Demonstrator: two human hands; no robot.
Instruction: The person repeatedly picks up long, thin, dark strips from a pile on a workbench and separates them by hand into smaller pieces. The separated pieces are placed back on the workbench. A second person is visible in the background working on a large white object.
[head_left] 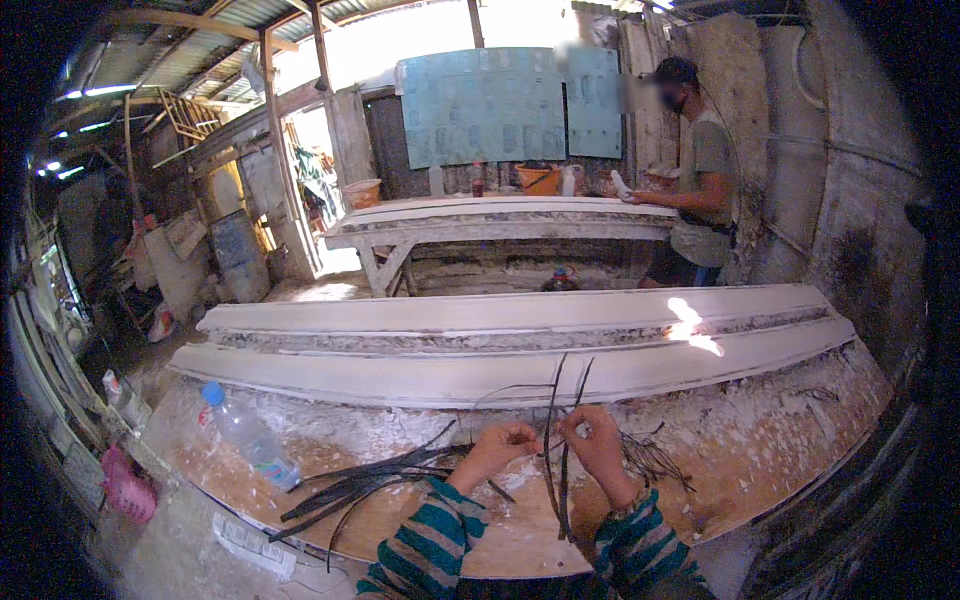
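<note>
Two thin dark fibre strips (553, 430) stand roughly upright between my hands over the near table. My right hand (597, 448) is closed in a pinch beside them, its fingertips at one strip. My left hand (497, 452) is also pinched closed just left of the strips; whatever it holds is too small to make out. Under my left wrist lies a loose bundle of long dark strips (365, 482). Thinner, tangled dark strands (655, 458) lie past my right hand. Striped sleeves cover both forearms.
Two long white mouldings (400, 375) run across the near table (500, 550). A clear bottle with a blue cap (250, 437) lies at left. Beyond, a person (708, 170) holds a white thing at another workbench (490, 232), which bears an orange bucket (540, 180).
</note>
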